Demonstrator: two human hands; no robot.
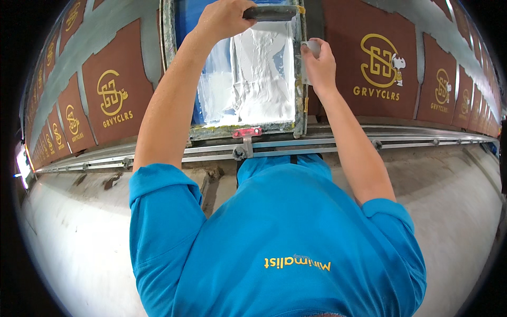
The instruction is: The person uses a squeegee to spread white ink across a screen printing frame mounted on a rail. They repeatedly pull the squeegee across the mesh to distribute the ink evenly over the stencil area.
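The left hand [224, 18] grips the dark squeegee [274, 13] over white ink [259, 92] in the screen frame [300, 105], maybe to steady it. The right hand [322, 64] pinches a pale piece [313, 48] at the frame's right edge.

Shirt [285, 222]: bright blue, loose and smooth
Lettering [297, 263]: yellow, upside down in this view, across the chest, with small, faint script beside it
Left sleeve [158, 211]: short, same blue, turned up in a thick cuff
Right sleeve [393, 216]: short, also folded at its edge
Waist cloth [277, 170]: blue, with a narrow black strip
Forearms [171, 98]: bare
Hands: bare
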